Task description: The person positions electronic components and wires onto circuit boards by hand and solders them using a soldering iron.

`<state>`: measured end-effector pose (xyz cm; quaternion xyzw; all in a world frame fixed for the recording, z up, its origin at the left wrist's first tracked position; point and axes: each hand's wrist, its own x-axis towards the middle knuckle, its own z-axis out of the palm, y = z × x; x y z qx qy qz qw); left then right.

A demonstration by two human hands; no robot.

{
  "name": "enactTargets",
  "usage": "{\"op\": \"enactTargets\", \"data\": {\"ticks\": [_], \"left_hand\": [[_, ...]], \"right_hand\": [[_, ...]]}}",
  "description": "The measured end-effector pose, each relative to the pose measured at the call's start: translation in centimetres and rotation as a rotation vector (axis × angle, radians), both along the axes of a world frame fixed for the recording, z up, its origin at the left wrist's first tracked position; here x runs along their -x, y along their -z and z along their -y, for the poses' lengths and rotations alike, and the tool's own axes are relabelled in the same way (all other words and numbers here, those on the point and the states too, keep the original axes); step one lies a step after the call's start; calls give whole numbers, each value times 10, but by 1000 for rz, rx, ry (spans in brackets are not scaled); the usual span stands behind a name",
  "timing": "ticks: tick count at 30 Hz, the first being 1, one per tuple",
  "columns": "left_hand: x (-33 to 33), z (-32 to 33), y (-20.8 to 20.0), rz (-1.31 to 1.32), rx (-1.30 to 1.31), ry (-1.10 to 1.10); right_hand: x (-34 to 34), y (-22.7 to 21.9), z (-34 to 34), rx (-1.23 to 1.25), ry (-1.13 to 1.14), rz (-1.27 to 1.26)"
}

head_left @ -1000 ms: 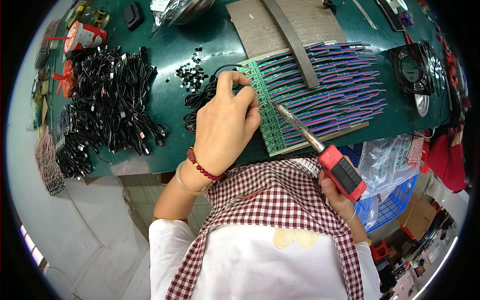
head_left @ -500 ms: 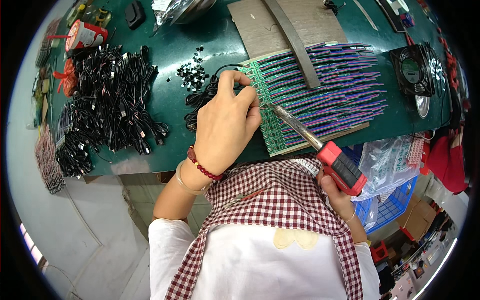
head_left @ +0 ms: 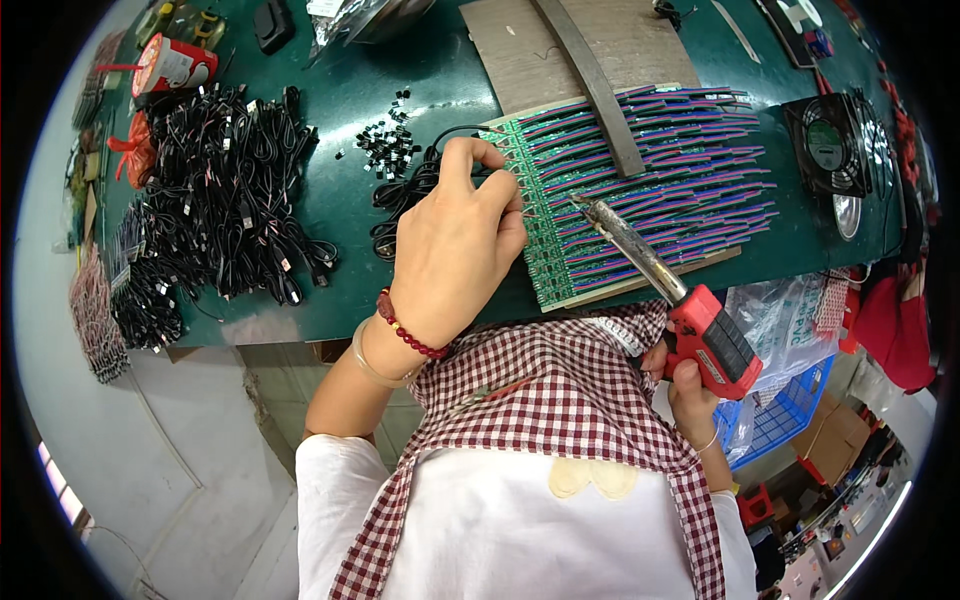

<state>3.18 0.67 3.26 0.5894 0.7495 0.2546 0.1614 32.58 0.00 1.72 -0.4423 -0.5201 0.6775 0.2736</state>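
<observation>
My right hand grips a red and black soldering iron with a long metal barrel. Its tip hangs over the rows of small green circuit boards, a little right of their solder pads. At the boards' left edge, my left hand is closed in a pinch, fingertips beside the thin wire ends there. Whatever lies between those fingers is hidden. Thin multicoloured wires run rightward from the boards. Black cables lie partly behind my left hand, and one loops up to the boards' top corner.
A metal bar lies across the boards and a wooden panel. Heaped black cables and small black connectors cover the left of the green table. A fan stands at right, a blue basket below the edge.
The soldering iron has moved right, its tip drawing away from the boards' pads near my left fingers. My left hand stays almost where it was.
</observation>
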Motion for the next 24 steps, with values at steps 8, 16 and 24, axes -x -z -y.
{"op": "enactTargets", "data": {"ticks": [8, 16, 24], "left_hand": [[0, 1, -1, 5, 11, 9], [-1, 0, -3, -17, 12, 16], [-3, 0, -2, -32, 14, 13]], "right_hand": [[-3, 10, 4, -78, -46, 116], [-3, 13, -1, -236, -170, 260], [-10, 18, 5, -239, -75, 227]]}}
